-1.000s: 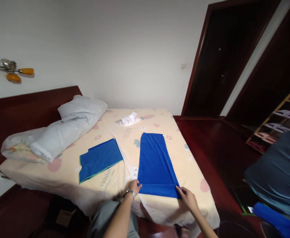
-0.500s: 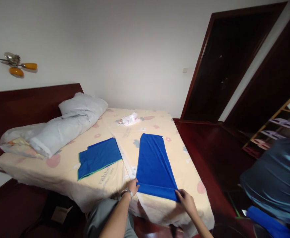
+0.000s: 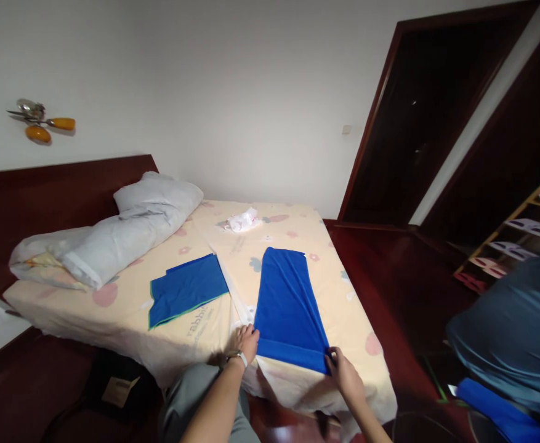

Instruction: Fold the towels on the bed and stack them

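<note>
A long blue towel (image 3: 287,301) lies lengthwise on the cream patterned bed sheet (image 3: 357,314), its near end folded over. My left hand (image 3: 246,341) pinches the near left corner of that towel. My right hand (image 3: 343,372) grips the near right corner, thumb on top. A second, folded blue towel (image 3: 186,295) rests flat to the left, apart from both hands.
A grey rolled duvet and pillow (image 3: 122,237) lie along the dark headboard (image 3: 57,191). A small white crumpled cloth (image 3: 242,221) sits at the far end of the bed. Dark doorway (image 3: 412,129) and shoe rack (image 3: 514,240) stand right. Another person's blue-clad body (image 3: 514,338) is at right.
Both hands have kept hold of the towel's near corners and drawn them slightly up the bed, creasing the cloth. The view has shifted a little.
</note>
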### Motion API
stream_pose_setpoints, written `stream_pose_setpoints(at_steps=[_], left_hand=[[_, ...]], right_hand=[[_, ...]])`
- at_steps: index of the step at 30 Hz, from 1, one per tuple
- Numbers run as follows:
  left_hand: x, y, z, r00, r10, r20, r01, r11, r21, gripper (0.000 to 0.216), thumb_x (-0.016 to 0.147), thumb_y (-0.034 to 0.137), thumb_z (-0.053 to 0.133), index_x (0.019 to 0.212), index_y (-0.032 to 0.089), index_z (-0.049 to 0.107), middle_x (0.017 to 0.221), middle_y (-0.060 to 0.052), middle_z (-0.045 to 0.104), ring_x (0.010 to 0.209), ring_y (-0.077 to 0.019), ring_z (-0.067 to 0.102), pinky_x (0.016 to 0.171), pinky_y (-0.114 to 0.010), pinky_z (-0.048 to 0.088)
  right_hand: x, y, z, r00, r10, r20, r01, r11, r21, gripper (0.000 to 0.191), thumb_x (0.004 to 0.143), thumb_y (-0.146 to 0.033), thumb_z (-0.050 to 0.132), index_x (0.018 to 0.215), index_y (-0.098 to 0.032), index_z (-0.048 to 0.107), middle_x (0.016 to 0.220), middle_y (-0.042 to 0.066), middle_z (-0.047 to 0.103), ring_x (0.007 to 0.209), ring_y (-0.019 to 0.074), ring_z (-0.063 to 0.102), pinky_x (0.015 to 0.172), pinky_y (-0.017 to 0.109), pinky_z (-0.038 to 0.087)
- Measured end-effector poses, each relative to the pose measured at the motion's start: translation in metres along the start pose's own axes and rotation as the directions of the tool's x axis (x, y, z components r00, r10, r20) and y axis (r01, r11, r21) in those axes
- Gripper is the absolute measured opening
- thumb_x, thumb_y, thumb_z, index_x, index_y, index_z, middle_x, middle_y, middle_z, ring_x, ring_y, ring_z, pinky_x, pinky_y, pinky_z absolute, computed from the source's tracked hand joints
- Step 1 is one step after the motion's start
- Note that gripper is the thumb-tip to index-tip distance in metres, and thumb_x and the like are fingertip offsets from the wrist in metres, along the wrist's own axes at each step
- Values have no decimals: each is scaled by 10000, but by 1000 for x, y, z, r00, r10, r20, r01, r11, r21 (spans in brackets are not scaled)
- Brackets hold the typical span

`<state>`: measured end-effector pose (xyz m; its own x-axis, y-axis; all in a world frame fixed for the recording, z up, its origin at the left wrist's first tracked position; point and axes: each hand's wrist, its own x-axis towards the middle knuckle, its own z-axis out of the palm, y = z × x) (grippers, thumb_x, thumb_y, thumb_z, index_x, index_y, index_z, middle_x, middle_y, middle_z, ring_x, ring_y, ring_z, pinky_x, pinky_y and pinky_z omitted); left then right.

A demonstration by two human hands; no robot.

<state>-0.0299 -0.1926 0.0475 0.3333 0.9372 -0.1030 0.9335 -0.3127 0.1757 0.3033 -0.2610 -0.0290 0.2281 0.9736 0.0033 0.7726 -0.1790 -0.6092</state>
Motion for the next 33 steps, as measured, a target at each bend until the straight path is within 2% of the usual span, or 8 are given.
stream_pose_setpoints(at_steps=[4,9,12,17,22,25,30,33], left_hand=[[0,-4,4,989,140,56,-139,990,-22,341,828,40,427,993,262,627,1177,-45,579,1123,-213,483,960,-345,347],[-3,-11,11,990,102,93,-98,994,-52,372,799,69,467,1082,260,615,1155,-49,609,1113,-220,509,983,-349,362],[-6,-16,11,997,29,67,-25,998,-57,397,757,126,534,1125,259,603,1165,-54,607,1126,-236,511,991,-359,375],[-5,-23,14,997,30,66,-24,995,-94,510,655,138,617,1145,278,609,1186,-34,608,1142,-232,516,997,-336,385],[10,-25,19,993,-102,52,110,975,-194,259,835,244,536,1050,242,682,1148,-46,661,1125,-205,553,989,-291,382],[19,-23,19,989,-148,27,150,963,-225,252,911,313,480,981,210,699,1094,-65,684,1081,-201,581,962,-279,388],[33,-19,23,968,-219,-127,164,925,-343,285,953,326,450,827,198,672,964,-53,703,949,-172,619,865,-247,401],[43,-18,31,954,-284,-99,209,864,-457,309,984,355,401,898,202,656,865,-31,708,819,-147,630,735,-222,405]], right_hand=[[-4,-4,-3,963,-209,-172,172,963,-208,371,939,-402,352,1121,-222,620,1125,135,653,935,260,653,788,370,509],[-14,8,-7,887,-461,-29,446,871,-206,329,911,-405,475,1134,-257,666,1220,92,660,1119,279,600,982,446,471],[-15,17,-11,911,-408,56,412,900,-143,446,876,-411,502,1268,-227,609,1293,101,634,1198,281,571,1051,469,439],[-7,21,-19,915,-363,178,376,926,-44,603,750,-325,562,1337,-187,569,1375,119,579,1269,297,525,1104,472,392],[2,18,-24,961,-238,141,208,958,197,473,834,-416,472,1194,-176,665,1254,111,669,1197,274,592,1079,411,425],[9,13,-24,982,-119,146,71,952,297,475,867,-538,423,1070,-203,691,1117,91,730,1082,270,654,971,367,490],[32,4,-15,996,42,82,-56,984,170,489,858,-606,348,908,-232,659,951,79,757,923,280,698,820,358,510],[45,2,-8,993,103,54,-109,985,133,511,860,-597,311,960,-221,642,959,96,757,917,281,704,807,357,510]])
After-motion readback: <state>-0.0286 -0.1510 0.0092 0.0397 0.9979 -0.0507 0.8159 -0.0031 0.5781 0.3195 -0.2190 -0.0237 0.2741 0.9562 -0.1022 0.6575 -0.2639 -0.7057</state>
